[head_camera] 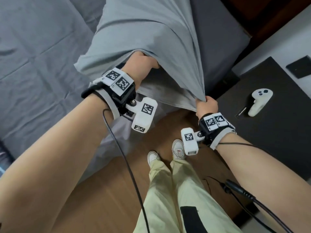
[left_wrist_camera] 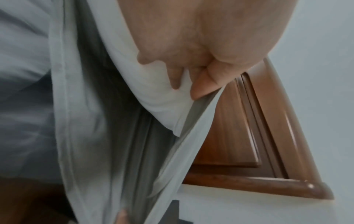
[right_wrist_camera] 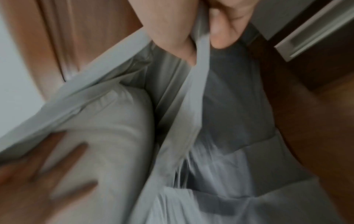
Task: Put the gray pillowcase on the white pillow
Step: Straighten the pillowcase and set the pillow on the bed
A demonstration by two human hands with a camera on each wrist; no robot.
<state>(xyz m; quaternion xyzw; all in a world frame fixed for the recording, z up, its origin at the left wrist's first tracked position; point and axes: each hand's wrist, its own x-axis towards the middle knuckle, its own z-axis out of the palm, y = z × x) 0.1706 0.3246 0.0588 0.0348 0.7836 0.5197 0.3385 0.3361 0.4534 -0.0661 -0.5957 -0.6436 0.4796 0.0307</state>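
The gray pillowcase (head_camera: 143, 31) lies on the bed with its open end toward me, bulging over the white pillow inside it. My left hand (head_camera: 144, 63) reaches into the opening, its fingers hidden in the head view. In the left wrist view its fingers (left_wrist_camera: 176, 78) and thumb dig into the end of the white pillow (left_wrist_camera: 159, 103), beside the pillowcase hem (left_wrist_camera: 63, 121). My right hand (head_camera: 206, 104) pinches the hem at the opening's right corner and holds it stretched (right_wrist_camera: 199, 45). The white pillow (right_wrist_camera: 107, 133) shows inside the mouth there.
A gray sheet covers the bed (head_camera: 42, 56). On the right stands a black bedside surface (head_camera: 277, 140) with a white controller (head_camera: 259, 103) and a dark flat device (head_camera: 301, 67). Below are wooden floor (head_camera: 109, 190), my legs and shoes (head_camera: 178, 147), and trailing cables (head_camera: 127, 165).
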